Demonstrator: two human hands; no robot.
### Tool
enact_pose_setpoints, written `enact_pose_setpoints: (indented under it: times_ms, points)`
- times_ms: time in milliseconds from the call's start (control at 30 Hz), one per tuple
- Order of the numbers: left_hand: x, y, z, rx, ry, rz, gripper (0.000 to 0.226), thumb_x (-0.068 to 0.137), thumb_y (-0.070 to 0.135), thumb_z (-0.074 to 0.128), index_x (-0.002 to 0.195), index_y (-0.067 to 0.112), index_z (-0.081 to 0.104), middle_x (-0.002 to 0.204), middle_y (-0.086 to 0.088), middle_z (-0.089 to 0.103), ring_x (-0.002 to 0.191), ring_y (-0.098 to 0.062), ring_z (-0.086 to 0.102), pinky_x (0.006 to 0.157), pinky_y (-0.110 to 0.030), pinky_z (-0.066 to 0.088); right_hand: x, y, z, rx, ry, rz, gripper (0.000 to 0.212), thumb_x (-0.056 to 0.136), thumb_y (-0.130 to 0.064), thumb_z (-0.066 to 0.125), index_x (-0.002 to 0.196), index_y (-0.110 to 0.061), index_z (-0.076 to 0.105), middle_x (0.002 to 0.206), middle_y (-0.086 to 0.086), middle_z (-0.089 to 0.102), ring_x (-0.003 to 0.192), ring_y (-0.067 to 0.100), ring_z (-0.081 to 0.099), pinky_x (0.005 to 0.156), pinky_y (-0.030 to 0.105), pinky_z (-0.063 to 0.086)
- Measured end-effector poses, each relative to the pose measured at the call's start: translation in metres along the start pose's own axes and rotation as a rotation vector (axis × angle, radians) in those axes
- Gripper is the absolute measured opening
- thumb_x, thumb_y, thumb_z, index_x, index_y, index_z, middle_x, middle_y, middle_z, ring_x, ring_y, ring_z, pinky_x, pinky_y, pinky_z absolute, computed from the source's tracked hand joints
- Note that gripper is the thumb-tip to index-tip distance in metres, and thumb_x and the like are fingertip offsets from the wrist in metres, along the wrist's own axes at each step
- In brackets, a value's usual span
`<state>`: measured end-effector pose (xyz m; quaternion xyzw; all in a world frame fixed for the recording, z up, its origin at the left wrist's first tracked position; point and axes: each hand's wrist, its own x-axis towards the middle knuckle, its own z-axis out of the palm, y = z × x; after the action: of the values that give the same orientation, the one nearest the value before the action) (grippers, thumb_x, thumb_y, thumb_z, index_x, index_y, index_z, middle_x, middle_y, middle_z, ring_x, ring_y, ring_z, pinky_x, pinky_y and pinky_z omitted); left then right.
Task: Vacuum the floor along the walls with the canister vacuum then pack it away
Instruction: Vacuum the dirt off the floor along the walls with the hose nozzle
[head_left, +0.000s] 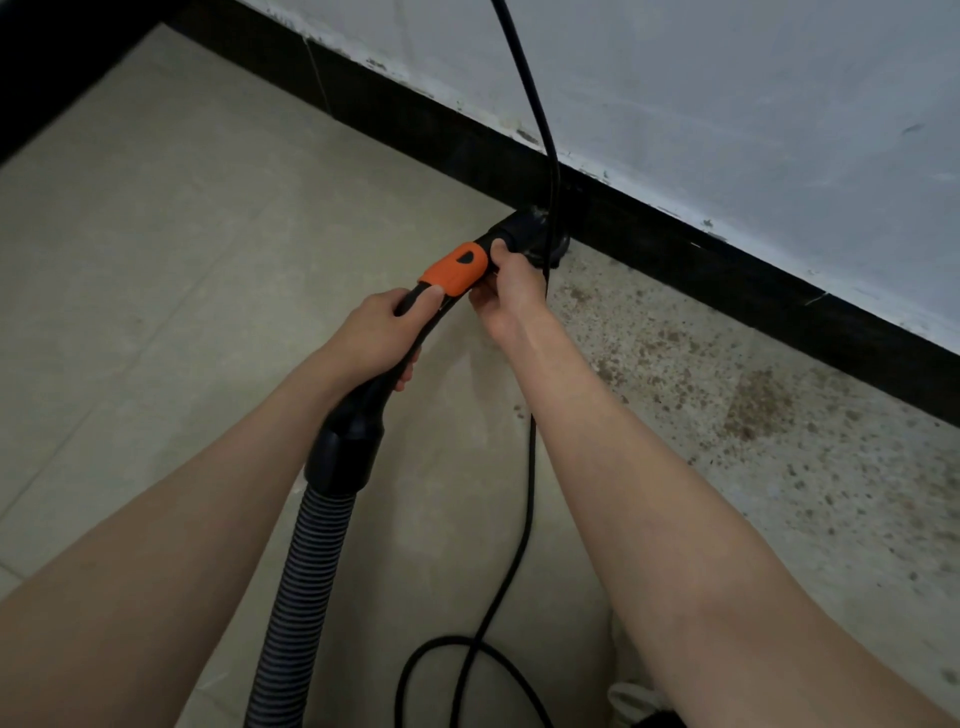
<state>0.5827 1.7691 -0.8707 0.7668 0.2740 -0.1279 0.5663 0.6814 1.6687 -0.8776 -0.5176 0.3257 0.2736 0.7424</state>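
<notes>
Vacuum handle (410, 332) slants toward the skirting (675, 244), its nozzle (535, 239) touching it. Left hand (374, 332) wraps the grip below the orange collar (457, 270); right hand (511, 291) pinches the tube just beyond it. Hose (306, 582) trails back, cord (519, 519) beside it on the floor (182, 234).

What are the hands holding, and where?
Both hold the vacuum handle: left hand behind the orange part, right hand ahead of it.
</notes>
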Motion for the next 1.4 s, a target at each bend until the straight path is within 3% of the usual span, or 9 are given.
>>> enact_pose_setpoints:
  times_ms: [167,300,400,567,667,800,1000,1167,1400]
  points:
    - [-0.003,-0.006,-0.018,-0.002,0.050,-0.016,0.036,0.095,0.046,0.048,0.077,0.014,0.049,0.056,-0.009,0.050,0.036,-0.016,0.048,0.037,-0.025,0.041,-0.010,0.006,0.017,-0.054,-0.069,0.020,0.006,0.100,-0.012,0.051,0.099,-0.007,0.055,0.080,0.008,0.056,0.065,0.017,0.050,0.057,0.027,0.037]
    - [-0.015,-0.014,-0.039,-0.008,0.045,-0.051,0.039,0.095,0.046,0.047,0.084,0.010,0.051,0.056,-0.008,0.051,0.036,-0.016,0.048,0.036,-0.025,0.042,-0.023,0.018,0.030,-0.098,-0.099,0.069,0.029,0.100,-0.012,0.051,0.127,-0.001,0.052,0.117,0.020,0.064,0.090,0.025,0.058,0.058,0.026,0.039]
    - [-0.026,-0.020,-0.048,-0.027,0.012,-0.100,0.042,0.095,0.048,0.046,0.092,0.006,0.053,0.056,-0.008,0.050,0.040,-0.019,0.048,0.038,-0.027,0.042,-0.030,0.028,0.031,-0.098,-0.115,0.098,0.032,0.099,-0.011,0.052,0.129,0.001,0.051,0.130,0.023,0.059,0.097,0.027,0.058,0.058,0.027,0.038]
    - [-0.034,-0.020,-0.040,-0.037,-0.011,-0.079,0.040,0.096,0.046,0.046,0.088,0.008,0.052,0.054,-0.006,0.050,0.038,-0.018,0.048,0.037,-0.026,0.042,-0.033,0.031,0.021,-0.020,-0.098,0.111,0.031,0.098,-0.011,0.052,0.128,-0.002,0.053,0.119,0.018,0.064,0.091,0.023,0.061,0.065,0.028,0.042]
    - [-0.034,-0.017,-0.027,-0.032,-0.039,-0.056,0.038,0.096,0.046,0.046,0.082,0.011,0.050,0.055,-0.007,0.049,0.038,-0.018,0.047,0.037,-0.026,0.042,-0.031,0.027,0.008,0.028,-0.080,0.110,0.018,0.098,-0.012,0.052,0.115,-0.008,0.056,0.095,0.010,0.060,0.071,0.016,0.055,0.061,0.026,0.041]
    - [-0.031,-0.014,-0.016,-0.024,-0.079,-0.050,0.038,0.096,0.047,0.045,0.080,0.013,0.050,0.055,-0.008,0.050,0.039,-0.019,0.048,0.038,-0.026,0.042,-0.028,0.025,-0.006,0.106,-0.081,0.112,0.005,0.098,-0.013,0.053,0.094,-0.011,0.057,0.082,0.006,0.060,0.070,0.015,0.057,0.062,0.025,0.047]
    - [-0.035,-0.014,-0.022,-0.003,-0.063,-0.057,0.039,0.096,0.049,0.044,0.083,0.012,0.050,0.056,-0.008,0.050,0.039,-0.018,0.049,0.039,-0.026,0.043,-0.037,0.027,0.003,0.130,-0.048,0.091,0.036,0.097,-0.009,0.056,0.131,0.000,0.051,0.111,0.018,0.064,0.096,0.028,0.064,0.082,0.035,0.052]
    - [-0.046,-0.025,-0.036,-0.009,-0.025,-0.082,0.042,0.095,0.049,0.044,0.088,0.008,0.053,0.053,-0.005,0.051,0.038,-0.018,0.049,0.038,-0.025,0.042,-0.050,0.034,0.012,0.042,-0.112,0.160,0.033,0.096,-0.010,0.058,0.127,0.001,0.052,0.125,0.022,0.062,0.114,0.033,0.062,0.082,0.039,0.052]
    - [-0.067,-0.042,-0.044,-0.031,-0.018,-0.113,0.042,0.095,0.050,0.044,0.088,0.009,0.053,0.052,-0.004,0.052,0.038,-0.018,0.050,0.038,-0.026,0.042,-0.064,0.050,0.015,-0.062,-0.149,0.193,0.035,0.094,-0.010,0.061,0.126,0.002,0.053,0.124,0.023,0.063,0.114,0.034,0.062,0.076,0.039,0.051]
